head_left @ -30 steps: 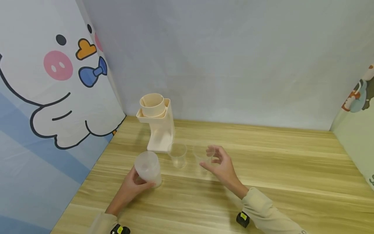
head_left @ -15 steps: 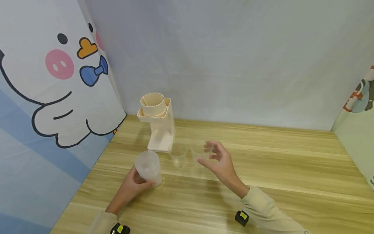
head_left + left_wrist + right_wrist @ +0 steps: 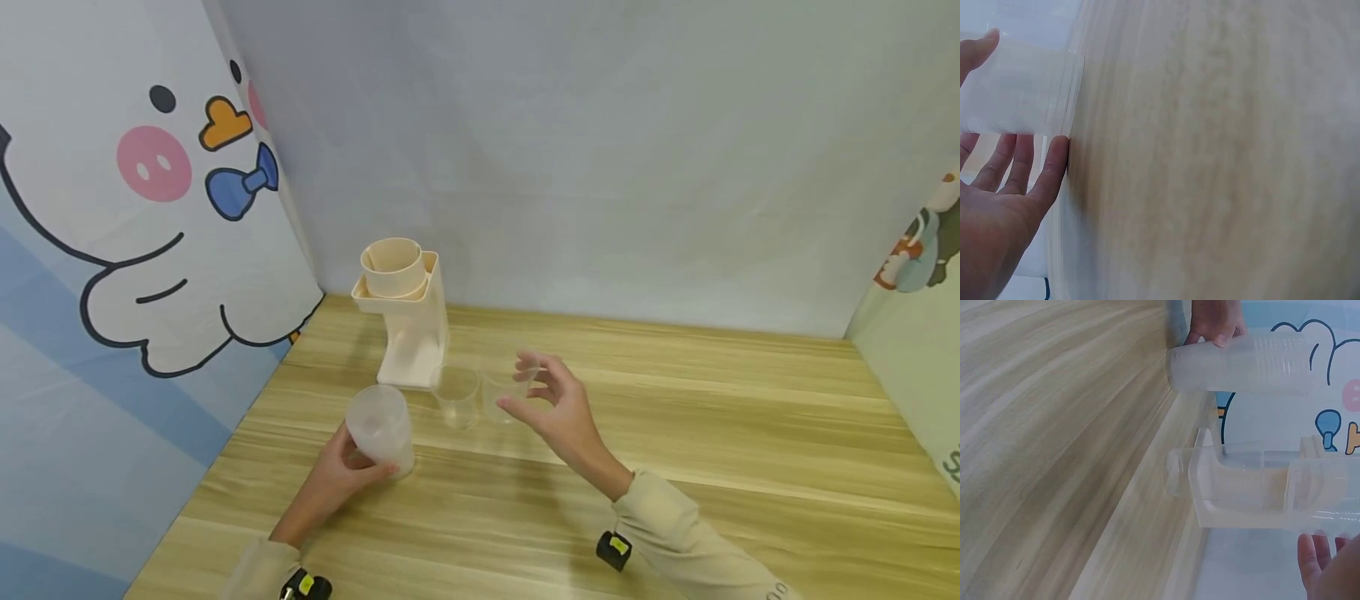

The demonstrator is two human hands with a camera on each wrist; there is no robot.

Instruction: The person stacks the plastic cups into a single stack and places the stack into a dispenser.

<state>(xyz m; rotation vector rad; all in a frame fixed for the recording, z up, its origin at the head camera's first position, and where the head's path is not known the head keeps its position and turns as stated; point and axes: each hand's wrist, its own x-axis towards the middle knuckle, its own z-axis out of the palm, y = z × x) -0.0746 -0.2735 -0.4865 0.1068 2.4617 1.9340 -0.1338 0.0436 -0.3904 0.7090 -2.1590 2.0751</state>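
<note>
My left hand (image 3: 336, 477) grips a stack of translucent plastic cups (image 3: 380, 429) that stands upright at the table's left. In the left wrist view, the thumb and fingers lie on opposite sides of the stack (image 3: 1019, 87). Between thumb and fingers, my right hand (image 3: 561, 414) holds a clear plastic cup (image 3: 498, 398). The right wrist view shows this cup (image 3: 1329, 494) raised off the table, partly cut by the frame edge. A second clear cup (image 3: 458, 402) stands on the table just left of it.
Behind the cups stands a cream-coloured holder (image 3: 408, 337) with a round tube (image 3: 393, 267) on top. The wood-grain table (image 3: 712, 433) meets a pale back cloth (image 3: 600, 167). A printed cartoon cloth (image 3: 165, 267) borders the left side.
My right hand has moved left and slightly away from me with the clear cup, bringing it closer to the standing cup. The left hand and its stack have stayed in place.
</note>
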